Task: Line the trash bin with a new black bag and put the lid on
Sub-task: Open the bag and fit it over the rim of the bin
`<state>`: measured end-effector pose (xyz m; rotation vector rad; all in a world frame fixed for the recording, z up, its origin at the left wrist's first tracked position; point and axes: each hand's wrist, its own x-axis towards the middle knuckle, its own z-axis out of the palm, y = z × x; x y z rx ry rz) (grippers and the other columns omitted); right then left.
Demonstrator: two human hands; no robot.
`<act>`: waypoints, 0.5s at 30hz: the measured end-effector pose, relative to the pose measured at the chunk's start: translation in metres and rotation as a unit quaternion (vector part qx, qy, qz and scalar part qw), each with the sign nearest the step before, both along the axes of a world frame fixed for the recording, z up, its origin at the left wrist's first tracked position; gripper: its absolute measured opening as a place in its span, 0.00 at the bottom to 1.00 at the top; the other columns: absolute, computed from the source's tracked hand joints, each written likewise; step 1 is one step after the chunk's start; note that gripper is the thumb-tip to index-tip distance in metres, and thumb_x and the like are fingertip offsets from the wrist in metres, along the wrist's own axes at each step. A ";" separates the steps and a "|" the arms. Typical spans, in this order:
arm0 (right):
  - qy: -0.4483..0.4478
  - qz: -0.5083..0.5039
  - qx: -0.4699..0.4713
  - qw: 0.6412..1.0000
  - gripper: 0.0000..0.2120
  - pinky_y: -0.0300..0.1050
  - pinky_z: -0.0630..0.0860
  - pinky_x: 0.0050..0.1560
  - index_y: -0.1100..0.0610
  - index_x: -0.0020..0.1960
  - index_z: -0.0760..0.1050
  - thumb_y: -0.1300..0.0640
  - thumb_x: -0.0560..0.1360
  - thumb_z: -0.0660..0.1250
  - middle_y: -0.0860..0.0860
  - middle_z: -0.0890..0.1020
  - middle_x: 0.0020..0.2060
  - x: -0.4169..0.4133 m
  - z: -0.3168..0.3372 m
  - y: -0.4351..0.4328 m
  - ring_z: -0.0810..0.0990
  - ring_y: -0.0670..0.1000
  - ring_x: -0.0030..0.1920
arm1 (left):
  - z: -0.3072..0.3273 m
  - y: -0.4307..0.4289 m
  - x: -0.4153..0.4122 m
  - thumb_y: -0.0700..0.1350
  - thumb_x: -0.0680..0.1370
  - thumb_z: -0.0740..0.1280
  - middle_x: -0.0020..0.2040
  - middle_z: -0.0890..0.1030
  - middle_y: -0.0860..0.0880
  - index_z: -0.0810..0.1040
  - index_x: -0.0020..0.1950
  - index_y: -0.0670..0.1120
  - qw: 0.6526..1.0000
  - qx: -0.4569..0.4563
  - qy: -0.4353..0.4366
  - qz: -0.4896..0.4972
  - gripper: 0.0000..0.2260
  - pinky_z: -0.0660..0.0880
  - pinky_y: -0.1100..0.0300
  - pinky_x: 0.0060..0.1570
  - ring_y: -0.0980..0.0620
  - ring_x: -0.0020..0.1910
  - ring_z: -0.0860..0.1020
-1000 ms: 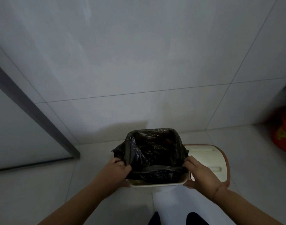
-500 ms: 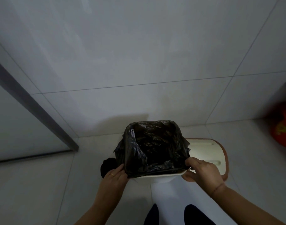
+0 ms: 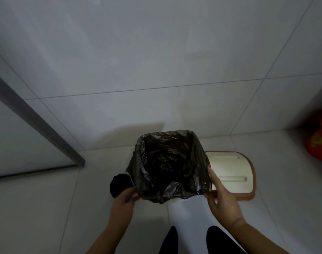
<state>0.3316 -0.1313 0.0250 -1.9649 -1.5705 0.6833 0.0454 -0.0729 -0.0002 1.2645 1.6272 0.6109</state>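
The trash bin stands on the tiled floor at the wall's foot, and the black bag [image 3: 167, 162] covers its whole rim, folded over all four sides, so the bin's body is hidden. My left hand [image 3: 124, 200] pinches the bag's folded edge at the near left corner. My right hand [image 3: 218, 195] lies against the bag's right near side, fingers stretched along it. The cream lid [image 3: 228, 173] with a brown rim lies flat on the floor just right of the bin.
A black roll [image 3: 120, 184] lies on the floor left of the bin. A red object [image 3: 319, 143] sits at the far right. A grey door frame [image 3: 37, 123] runs diagonally on the left. My dark feet [image 3: 191, 241] are below.
The bag's near edge has been drawn down over the bin's front rim, which showed cream before. My left hand dropped to the near left corner; my right hand slid along the right side.
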 end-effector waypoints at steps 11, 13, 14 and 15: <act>-0.358 0.258 -0.231 0.867 0.26 0.55 0.40 0.76 0.52 0.69 0.68 0.40 0.78 0.47 0.54 0.76 0.65 -0.046 0.036 0.085 0.67 0.55 0.70 | 0.057 0.072 0.039 0.48 0.74 0.66 0.72 0.67 0.45 0.66 0.73 0.48 0.942 0.078 0.270 -0.183 0.27 0.69 0.55 0.62 0.45 0.67 0.70; -0.346 0.256 -0.286 0.856 0.30 0.54 0.38 0.75 0.54 0.66 0.72 0.38 0.78 0.43 0.54 0.79 0.60 -0.047 0.031 0.092 0.71 0.53 0.67 | 0.052 0.074 0.038 0.45 0.75 0.66 0.74 0.64 0.44 0.60 0.76 0.49 0.955 0.028 0.226 -0.191 0.30 0.68 0.56 0.64 0.45 0.70 0.69; -0.309 0.245 -0.253 0.884 0.29 0.53 0.41 0.76 0.53 0.63 0.75 0.38 0.77 0.45 0.53 0.80 0.59 -0.047 0.032 0.093 0.73 0.51 0.65 | 0.049 0.074 0.037 0.44 0.75 0.66 0.75 0.63 0.44 0.60 0.76 0.49 0.961 0.021 0.213 -0.178 0.30 0.66 0.56 0.66 0.45 0.71 0.67; -0.260 0.226 -0.181 0.921 0.26 0.52 0.46 0.75 0.52 0.60 0.76 0.39 0.77 0.48 0.50 0.80 0.58 -0.045 0.033 0.093 0.74 0.50 0.64 | 0.048 0.074 0.038 0.43 0.75 0.66 0.76 0.61 0.44 0.63 0.75 0.48 0.964 0.027 0.213 -0.158 0.29 0.64 0.55 0.68 0.45 0.72 0.65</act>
